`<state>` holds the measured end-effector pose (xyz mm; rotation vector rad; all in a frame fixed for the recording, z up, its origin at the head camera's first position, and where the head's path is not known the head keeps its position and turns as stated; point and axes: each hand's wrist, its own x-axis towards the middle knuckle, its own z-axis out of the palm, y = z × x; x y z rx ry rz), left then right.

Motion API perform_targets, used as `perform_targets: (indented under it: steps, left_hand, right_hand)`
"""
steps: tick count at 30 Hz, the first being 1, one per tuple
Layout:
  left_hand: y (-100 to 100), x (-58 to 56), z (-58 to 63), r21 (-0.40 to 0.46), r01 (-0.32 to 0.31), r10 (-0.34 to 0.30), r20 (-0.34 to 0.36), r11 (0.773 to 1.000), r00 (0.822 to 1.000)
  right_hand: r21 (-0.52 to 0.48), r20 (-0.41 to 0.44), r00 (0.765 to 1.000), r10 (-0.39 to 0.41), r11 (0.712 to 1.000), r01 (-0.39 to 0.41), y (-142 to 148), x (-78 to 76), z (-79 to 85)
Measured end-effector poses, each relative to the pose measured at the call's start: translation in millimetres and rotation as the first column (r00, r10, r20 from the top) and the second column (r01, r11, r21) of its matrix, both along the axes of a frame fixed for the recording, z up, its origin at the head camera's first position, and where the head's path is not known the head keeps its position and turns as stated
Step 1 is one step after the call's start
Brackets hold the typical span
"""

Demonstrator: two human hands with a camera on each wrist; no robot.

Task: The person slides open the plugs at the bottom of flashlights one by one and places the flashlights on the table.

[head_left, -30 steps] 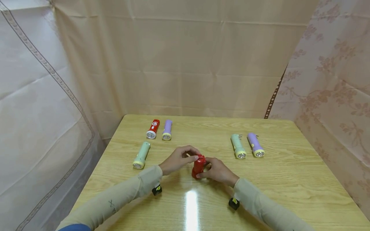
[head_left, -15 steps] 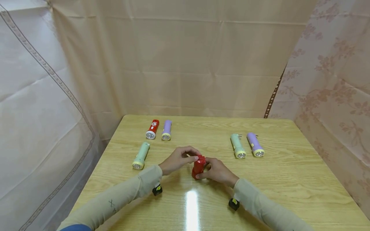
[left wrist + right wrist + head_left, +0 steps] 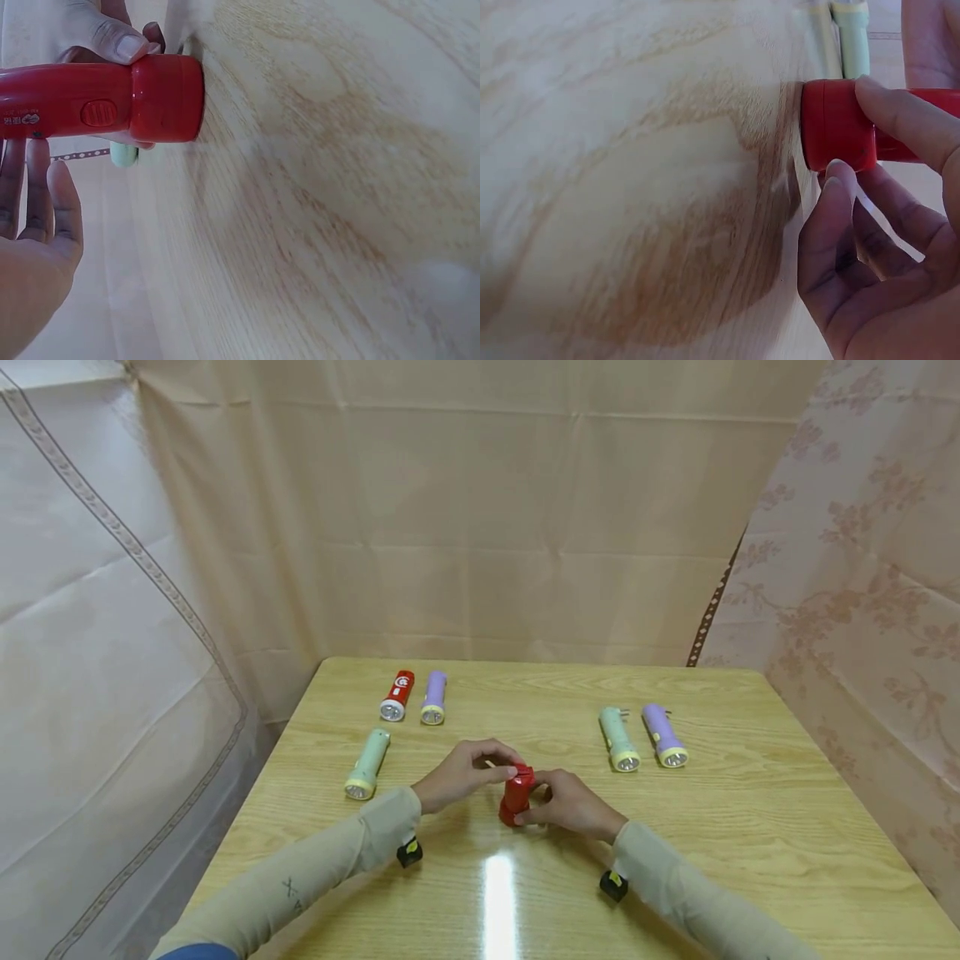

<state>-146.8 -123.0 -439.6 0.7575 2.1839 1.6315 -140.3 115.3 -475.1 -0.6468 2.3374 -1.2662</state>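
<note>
A plain red flashlight [image 3: 517,793] stands on its wide head on the table, tail end up, between both hands. My left hand [image 3: 471,774] pinches its upper end with thumb and fingers. Lower down, my right hand [image 3: 572,806] grips it near the head, the thumb on the near side. In the left wrist view the flashlight [image 3: 97,101] shows a ribbed red switch and small white print on its body. The right wrist view has the right thumb pressed on the red head [image 3: 838,124] and fingertips against its other side.
On the left lie a red-and-white flashlight [image 3: 397,695], a purple one [image 3: 434,697] and a green one [image 3: 367,764]. A green flashlight [image 3: 618,739] and a purple flashlight [image 3: 664,735] lie on the right, prongs showing at their tails. Cloth [image 3: 480,527] hangs behind the wooden table [image 3: 750,827].
My right hand and wrist have shifted slightly to the right, and the red flashlight has moved very slightly the same way. The left hand has hardly moved.
</note>
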Motion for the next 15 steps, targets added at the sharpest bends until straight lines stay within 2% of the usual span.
perform_targets:
  steps: [6, 15]
  left_hand:
    - [1.3, -0.5, 0.8, -0.01, -0.006, 0.006, -0.001, 1.0, 1.0]
    - [3.4, -0.7, 0.4, 0.024, -0.017, 0.016, 0.044, 1.0, 0.999]
  right_hand:
    - [-0.002, -0.021, 1.0, -0.02, 1.0, 0.02, -1.7, -1.3, -0.3]
    - [0.004, 0.01, 0.999, -0.052, 0.999, 0.052, -3.1, 0.5, -0.6]
